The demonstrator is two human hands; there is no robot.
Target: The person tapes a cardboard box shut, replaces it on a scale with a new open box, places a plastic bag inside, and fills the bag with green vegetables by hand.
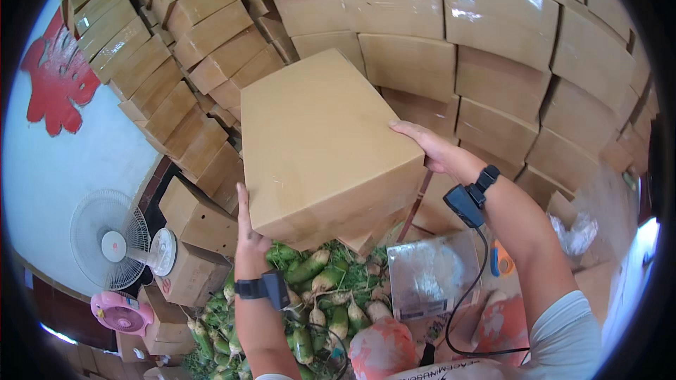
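A large cardboard box (327,137) is held up between both hands, above a pile of green-and-white radishes (317,285). My left hand (251,227) presses on its near left side, the thumb pointing up along the edge. My right hand (428,145) grips the right corner, with the thumb on the top face and the other fingers hidden. Loose flaps show under the box's near side. Below my right forearm lies a flat metal-topped scale or plate (433,274), with an orange-and-blue roll or tape dispenser (500,259) at its right.
Stacked cardboard boxes (406,63) form a wall ahead, with more stacks (174,111) at the left. A white fan (113,245) and a small pink fan (121,314) stand at the left by more boxes. Clear plastic (575,232) lies at the right. A black cable hangs from my right wrist.
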